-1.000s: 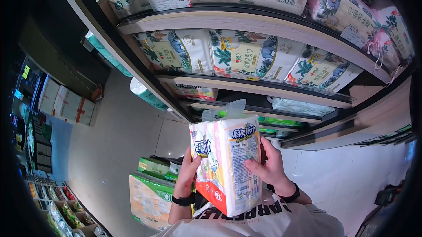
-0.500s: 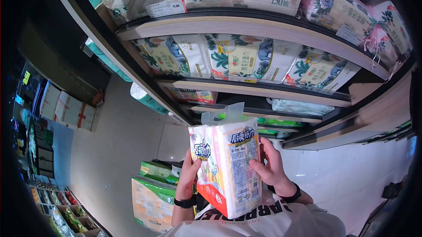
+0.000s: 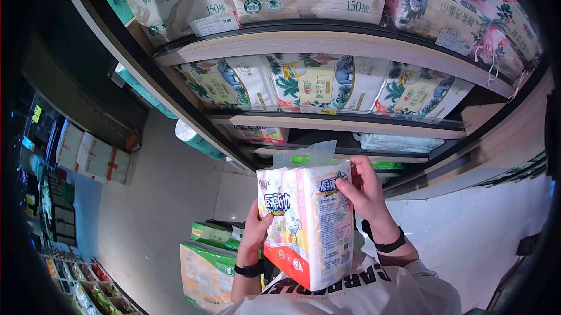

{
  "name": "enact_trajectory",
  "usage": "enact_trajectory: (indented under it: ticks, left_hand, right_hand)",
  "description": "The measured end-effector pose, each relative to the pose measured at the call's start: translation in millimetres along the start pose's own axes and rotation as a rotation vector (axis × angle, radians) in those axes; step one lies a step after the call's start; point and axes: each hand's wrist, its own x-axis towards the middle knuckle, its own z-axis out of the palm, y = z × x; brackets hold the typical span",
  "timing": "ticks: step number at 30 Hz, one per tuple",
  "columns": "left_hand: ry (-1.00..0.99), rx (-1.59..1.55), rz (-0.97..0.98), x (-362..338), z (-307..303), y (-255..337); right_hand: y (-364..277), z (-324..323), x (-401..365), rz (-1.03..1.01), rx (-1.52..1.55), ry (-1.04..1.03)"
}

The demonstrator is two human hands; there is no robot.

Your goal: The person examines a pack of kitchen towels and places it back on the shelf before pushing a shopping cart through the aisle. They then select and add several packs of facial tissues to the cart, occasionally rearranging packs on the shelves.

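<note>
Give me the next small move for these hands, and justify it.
Perhaps slide the right hand slightly lower on the kitchen towel pack: it grips near a top corner, while the left hand holds the opposite side lower down.

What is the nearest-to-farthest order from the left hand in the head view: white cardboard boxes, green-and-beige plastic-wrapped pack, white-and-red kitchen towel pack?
From the left hand:
1. White-and-red kitchen towel pack: touching, held in both hands.
2. Green-and-beige plastic-wrapped pack: low, just to the left.
3. White cardboard boxes: far left.
</note>
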Motion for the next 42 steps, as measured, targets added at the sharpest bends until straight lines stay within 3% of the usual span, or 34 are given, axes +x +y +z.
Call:
enact_trajectory:
  ticks: [11, 26, 42]
  left_hand:
    - [-0.024, -0.019, 0.008, 2.3, 1.3, -0.5]
    - [-0.011, 0.017, -0.008, 0.8, -2.0, -13.1]
    - [0.043, -0.008, -0.037, -0.2, 1.5, -7.6]
  right_hand:
    - [0.1, -1.0, 11.1, 0.071, -0.108, -0.01]
    - [4.3, 1.7, -9.2, 0.076, 0.089, -0.084]
    - [14.9, -0.3, -19.2, 0.028, -0.054, -0.048]
